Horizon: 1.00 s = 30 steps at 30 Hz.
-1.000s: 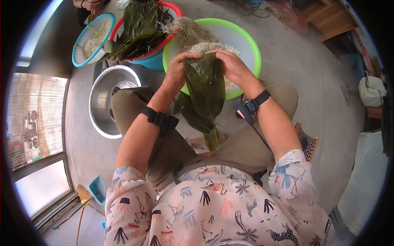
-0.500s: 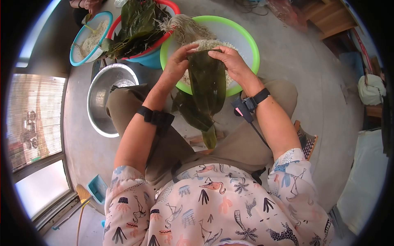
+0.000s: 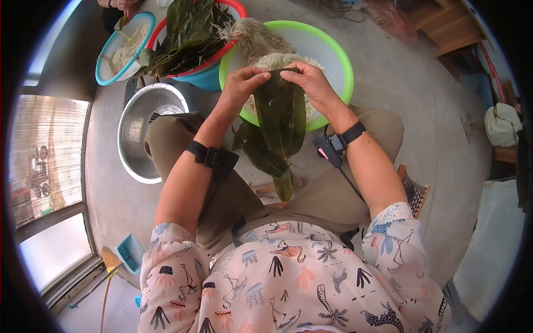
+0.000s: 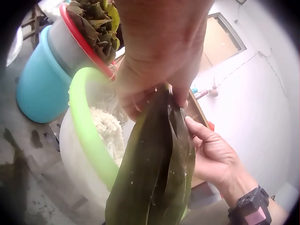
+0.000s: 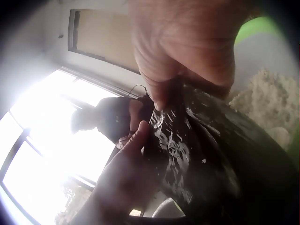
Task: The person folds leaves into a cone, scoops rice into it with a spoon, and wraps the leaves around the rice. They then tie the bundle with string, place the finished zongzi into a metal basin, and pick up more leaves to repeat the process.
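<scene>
Well, the broad green leaves (image 3: 282,114) hang upright, layered one over another, between the two hands, in front of the near side of the green-rimmed basin (image 3: 348,77). The left hand (image 3: 240,90) pinches the upper edge between thumb and fingers, and the right hand (image 3: 319,91) has a similar narrow pinch just beside it. From where I stand, this looks like the step of lining up and smoothing the overlap. The next move seems to call for keeping both pinches firm and the layers together, because a loose one could slide out or split. The right wrist view is dark and glary, so the folds may be deeper than I can judge.

Below, leaf ends (image 3: 283,186) trail down between the knees, and they could snag on the trousers (image 3: 166,139) if the bunch swings. Beyond the hands, white rice grains (image 3: 277,60) lie heaped in the basin, with loose twine (image 3: 255,40) draped by its far rim, near enough to catch a finger. Further off are a red-rimmed basin (image 3: 241,10) full of more leaves (image 3: 189,41), a blue-rimmed bowl (image 3: 152,25) holding rice, and a metal basin (image 3: 129,127) by the left knee.
</scene>
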Available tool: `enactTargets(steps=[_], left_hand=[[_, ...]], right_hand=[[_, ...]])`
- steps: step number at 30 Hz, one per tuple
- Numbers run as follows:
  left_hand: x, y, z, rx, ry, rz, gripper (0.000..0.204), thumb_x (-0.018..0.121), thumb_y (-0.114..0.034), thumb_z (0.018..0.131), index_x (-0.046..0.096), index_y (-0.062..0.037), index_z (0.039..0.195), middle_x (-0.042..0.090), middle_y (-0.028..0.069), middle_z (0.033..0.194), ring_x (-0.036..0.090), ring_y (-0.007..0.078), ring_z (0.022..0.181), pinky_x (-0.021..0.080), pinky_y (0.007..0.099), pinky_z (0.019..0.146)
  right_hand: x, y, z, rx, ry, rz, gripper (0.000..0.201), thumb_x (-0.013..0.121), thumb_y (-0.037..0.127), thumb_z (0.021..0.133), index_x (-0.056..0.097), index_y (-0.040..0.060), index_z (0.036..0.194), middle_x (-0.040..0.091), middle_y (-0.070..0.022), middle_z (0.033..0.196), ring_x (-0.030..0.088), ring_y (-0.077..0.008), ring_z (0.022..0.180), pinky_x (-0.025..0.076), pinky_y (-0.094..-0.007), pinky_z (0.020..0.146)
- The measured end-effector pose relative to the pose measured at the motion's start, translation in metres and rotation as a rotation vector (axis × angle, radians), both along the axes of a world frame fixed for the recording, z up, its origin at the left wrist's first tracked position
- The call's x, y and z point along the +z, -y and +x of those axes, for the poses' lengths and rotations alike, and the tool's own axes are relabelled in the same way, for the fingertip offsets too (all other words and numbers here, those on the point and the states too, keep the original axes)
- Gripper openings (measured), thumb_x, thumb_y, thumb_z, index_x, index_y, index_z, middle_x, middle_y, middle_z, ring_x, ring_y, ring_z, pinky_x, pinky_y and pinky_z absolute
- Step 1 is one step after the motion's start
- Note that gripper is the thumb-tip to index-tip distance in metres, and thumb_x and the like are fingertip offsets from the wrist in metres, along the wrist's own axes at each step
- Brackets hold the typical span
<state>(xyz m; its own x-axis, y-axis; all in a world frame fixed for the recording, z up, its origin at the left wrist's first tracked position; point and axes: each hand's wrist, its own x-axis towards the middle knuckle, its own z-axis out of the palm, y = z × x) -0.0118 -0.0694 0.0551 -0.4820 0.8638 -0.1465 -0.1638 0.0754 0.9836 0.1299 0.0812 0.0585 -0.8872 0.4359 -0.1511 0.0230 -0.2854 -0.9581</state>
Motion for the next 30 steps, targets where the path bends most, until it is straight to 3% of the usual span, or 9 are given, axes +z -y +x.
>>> enactTargets(steps=[8, 14, 16, 23, 25, 30], left_hand=[[-0.008, -0.002, -0.003, 0.025, 0.003, 0.032, 0.017, 0.070, -0.022, 0.088, 0.068, -0.0064, 0.095, 0.063, -0.0046, 0.080, 0.052, 0.0028, 0.070, 0.038, 0.0193, 0.063], [-0.013, -0.004, -0.002, 0.014, -0.160, 0.060, 0.015, 0.069, -0.019, 0.089, 0.067, -0.0041, 0.093, 0.062, -0.0047, 0.081, 0.054, 0.0030, 0.076, 0.041, 0.0187, 0.068], [-0.014, -0.004, -0.002, 0.004, -0.175, 0.050, 0.017, 0.070, -0.019, 0.087, 0.066, -0.0031, 0.093, 0.062, -0.0038, 0.083, 0.054, 0.0037, 0.079, 0.042, 0.0187, 0.071], [-0.025, -0.007, -0.003, 0.015, -0.146, -0.068, 0.019, 0.074, -0.017, 0.084, 0.065, -0.0029, 0.094, 0.064, -0.0016, 0.084, 0.057, 0.0049, 0.077, 0.044, 0.0197, 0.069], [-0.025, -0.007, -0.002, 0.065, -0.132, -0.046, 0.019, 0.074, -0.017, 0.084, 0.065, -0.0032, 0.092, 0.064, -0.0020, 0.082, 0.057, 0.0051, 0.074, 0.044, 0.0200, 0.066], [-0.027, -0.009, -0.002, 0.111, -0.197, 0.003, 0.020, 0.076, -0.016, 0.080, 0.066, -0.0005, 0.086, 0.066, 0.0016, 0.076, 0.060, 0.0068, 0.068, 0.048, 0.0224, 0.059]], right_hand=[[0.004, 0.004, -0.003, -0.004, 0.050, 0.133, 0.021, 0.067, 0.018, 0.088, 0.065, 0.0033, 0.103, 0.063, 0.0021, 0.090, 0.056, -0.0055, 0.085, 0.045, -0.0208, 0.080], [-0.001, 0.005, -0.005, -0.043, 0.100, 0.338, 0.012, 0.065, 0.016, 0.088, 0.068, 0.0044, 0.091, 0.063, 0.0037, 0.088, 0.054, -0.0041, 0.083, 0.044, -0.0210, 0.077], [-0.003, 0.006, -0.007, -0.114, 0.081, 0.403, 0.014, 0.067, 0.018, 0.083, 0.068, 0.0046, 0.085, 0.063, 0.0026, 0.078, 0.054, -0.0054, 0.075, 0.045, -0.0233, 0.069], [-0.016, 0.004, -0.012, -0.124, 0.049, 0.416, 0.014, 0.068, 0.018, 0.083, 0.067, 0.0035, 0.086, 0.063, 0.0018, 0.078, 0.055, -0.0058, 0.074, 0.045, -0.0230, 0.068], [-0.016, 0.006, -0.013, -0.139, 0.039, 0.206, 0.015, 0.070, 0.015, 0.082, 0.065, 0.0023, 0.088, 0.063, 0.0003, 0.078, 0.056, -0.0060, 0.073, 0.045, -0.0220, 0.065], [-0.025, 0.000, -0.015, -0.146, 0.045, 0.259, 0.017, 0.071, 0.015, 0.081, 0.064, 0.0018, 0.090, 0.063, -0.0002, 0.077, 0.056, -0.0062, 0.070, 0.045, -0.0223, 0.062]])
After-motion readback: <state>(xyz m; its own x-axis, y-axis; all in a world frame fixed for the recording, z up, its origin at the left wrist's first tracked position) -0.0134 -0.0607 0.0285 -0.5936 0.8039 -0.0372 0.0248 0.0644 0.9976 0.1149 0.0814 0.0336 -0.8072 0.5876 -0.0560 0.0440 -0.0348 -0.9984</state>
